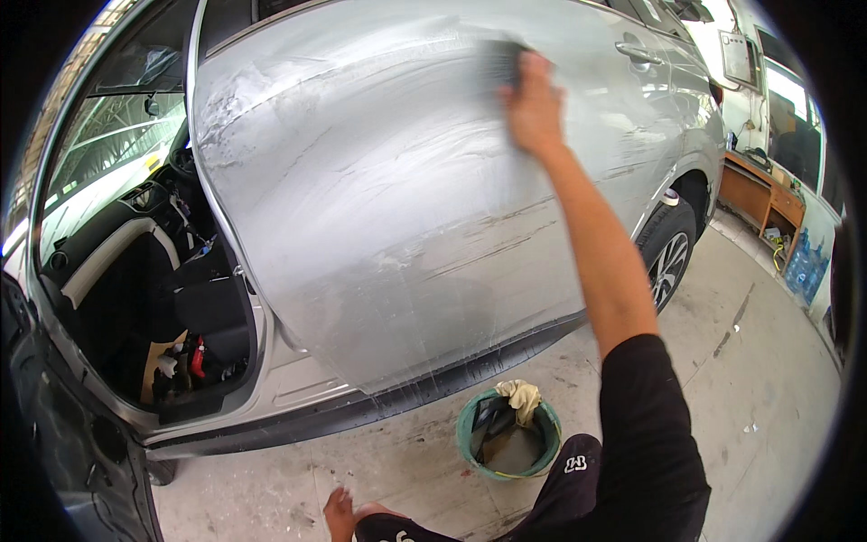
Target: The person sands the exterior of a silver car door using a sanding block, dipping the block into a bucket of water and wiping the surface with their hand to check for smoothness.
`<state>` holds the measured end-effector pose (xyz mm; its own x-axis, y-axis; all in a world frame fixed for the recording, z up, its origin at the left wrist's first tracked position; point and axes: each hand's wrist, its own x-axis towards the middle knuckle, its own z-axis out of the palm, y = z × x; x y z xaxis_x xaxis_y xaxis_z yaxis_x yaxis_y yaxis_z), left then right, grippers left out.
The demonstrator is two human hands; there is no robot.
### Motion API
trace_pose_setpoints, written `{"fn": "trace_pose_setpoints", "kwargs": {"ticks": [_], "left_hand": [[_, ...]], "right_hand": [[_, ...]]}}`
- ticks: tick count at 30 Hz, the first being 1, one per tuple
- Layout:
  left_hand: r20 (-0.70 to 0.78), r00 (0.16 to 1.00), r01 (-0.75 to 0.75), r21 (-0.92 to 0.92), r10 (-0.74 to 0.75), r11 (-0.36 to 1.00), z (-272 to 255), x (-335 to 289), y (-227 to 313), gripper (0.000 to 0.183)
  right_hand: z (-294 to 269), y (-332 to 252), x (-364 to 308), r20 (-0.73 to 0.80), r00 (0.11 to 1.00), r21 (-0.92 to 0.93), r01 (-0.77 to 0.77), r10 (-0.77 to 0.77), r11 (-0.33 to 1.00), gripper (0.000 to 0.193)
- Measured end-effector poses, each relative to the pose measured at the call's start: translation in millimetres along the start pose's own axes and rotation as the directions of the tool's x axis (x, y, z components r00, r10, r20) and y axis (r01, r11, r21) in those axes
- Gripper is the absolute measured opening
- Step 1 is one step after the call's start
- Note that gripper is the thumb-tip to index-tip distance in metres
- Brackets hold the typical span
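My right hand [535, 108] presses a dark pad [499, 68] against the upper part of a silver car door [388, 208]. The pad is smeared by motion, so its exact kind does not show. Wet, cloudy streaks and runs of water cover the door, with scuffed, dull patches near its left edge. Low by my leg, at the bottom of the view, my left hand [340, 513] stays away from the car; how its fingers lie is hard to make out.
A green bucket [467, 438] stands on the floor below the door, holding murky water and dark pieces, with a beige cloth [519, 400] over its rim. The front door [72, 425] hangs open at left. A rear wheel [668, 262] and wooden desk [763, 200] are at right.
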<state>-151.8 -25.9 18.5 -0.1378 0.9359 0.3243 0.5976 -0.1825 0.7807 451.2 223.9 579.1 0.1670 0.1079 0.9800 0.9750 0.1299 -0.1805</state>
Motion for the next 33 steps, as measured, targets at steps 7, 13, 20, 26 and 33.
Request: {"fn": "trace_pose_setpoints", "kwargs": {"ticks": [7, 13, 20, 26, 33], "left_hand": [[-0.013, 0.998, 0.065, -0.054, -0.066, 0.996, -11, 14, -3, 0.026], [0.237, 0.929, -0.302, 0.046, 0.283, 0.952, 56, 76, 119, 0.029], [-0.098, 0.951, 0.259, -0.271, -0.294, 0.927, -62, -54, -173, 0.030], [-0.075, 0.984, 0.172, 0.115, -0.164, 0.978, -82, -8, -126, 0.029], [0.150, 0.950, -0.274, -0.011, 0.273, 0.962, 2, 92, 92, 0.032]], "right_hand": [[52, -157, -27, -0.060, 0.968, 0.112, 0.249, -0.244, 0.962, 0.059], [49, -221, -63, 0.050, 0.843, 0.347, 0.488, -0.536, 0.801, 0.073], [-15, 60, -47, 0.116, 0.947, -0.110, -0.288, 0.301, 0.951, 0.068], [25, -109, -95, 0.073, 0.994, -0.014, 0.084, -0.083, 0.996, 0.065], [22, -196, -110, 0.300, 0.774, 0.317, 0.471, -0.558, 0.823, 0.071]]}}
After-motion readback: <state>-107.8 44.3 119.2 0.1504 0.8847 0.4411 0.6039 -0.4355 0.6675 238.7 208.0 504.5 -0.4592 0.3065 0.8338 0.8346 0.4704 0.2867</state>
